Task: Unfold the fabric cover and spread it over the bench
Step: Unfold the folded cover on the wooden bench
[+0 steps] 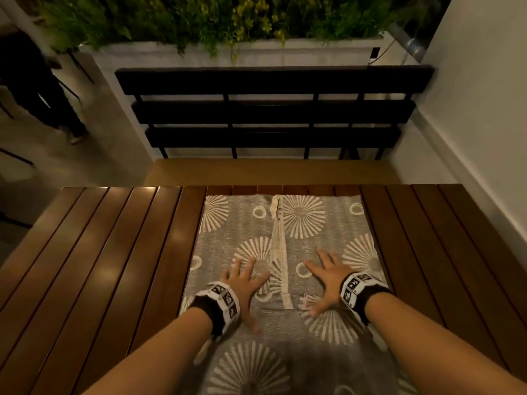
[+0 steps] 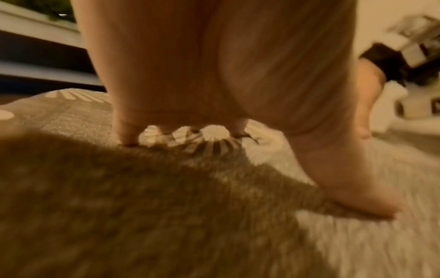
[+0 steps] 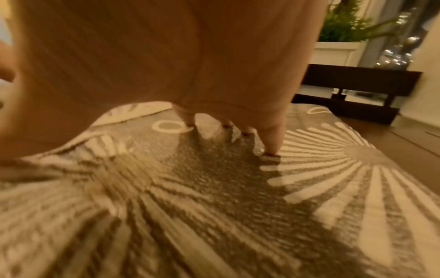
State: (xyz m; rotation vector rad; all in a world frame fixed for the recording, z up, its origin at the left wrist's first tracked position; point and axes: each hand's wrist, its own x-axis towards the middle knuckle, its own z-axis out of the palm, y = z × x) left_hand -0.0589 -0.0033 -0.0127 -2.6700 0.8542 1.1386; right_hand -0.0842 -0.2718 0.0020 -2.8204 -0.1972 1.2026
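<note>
Fabric cover (image 1: 285,238), grey with pale sunburst and ring motifs, lay flat across the middle of a slatted brown wooden surface (image 1: 114,252), still folded to a narrow strip with bare slats showing on both sides. A pale seam band (image 1: 281,252) ran lengthwise down the centre of the cloth, between the two hands. The left hand (image 1: 245,280) rested palm-down on the cover just left of that band, its grip apart, fingers spread and straight, holding nothing; in the left wrist view the fingertips (image 2: 126,137) pressed onto a sunburst motif. The right hand (image 1: 328,277) rested palm-down just right of the band, its grip likewise apart with fingers splayed; in the right wrist view the fingertips (image 3: 271,144) touched the grey weave beside a large sunburst. Each wrist wore a dark band carrying white blocks (image 1: 225,300) printed with black square marker patterns; these held no readable words, and no brand, label or writing could be read anywhere in the pictures. Beyond the far edge of the surface stood a black slatted bench back (image 1: 271,109) against a white planter (image 1: 171,52) filled with green leafy plants (image 1: 214,15). At the far left, on a grey floor, the dark-clothed legs of another person (image 1: 42,89) were partly visible. A white wall (image 1: 479,95) rose on the right side. Both wrist views were blurred.
</note>
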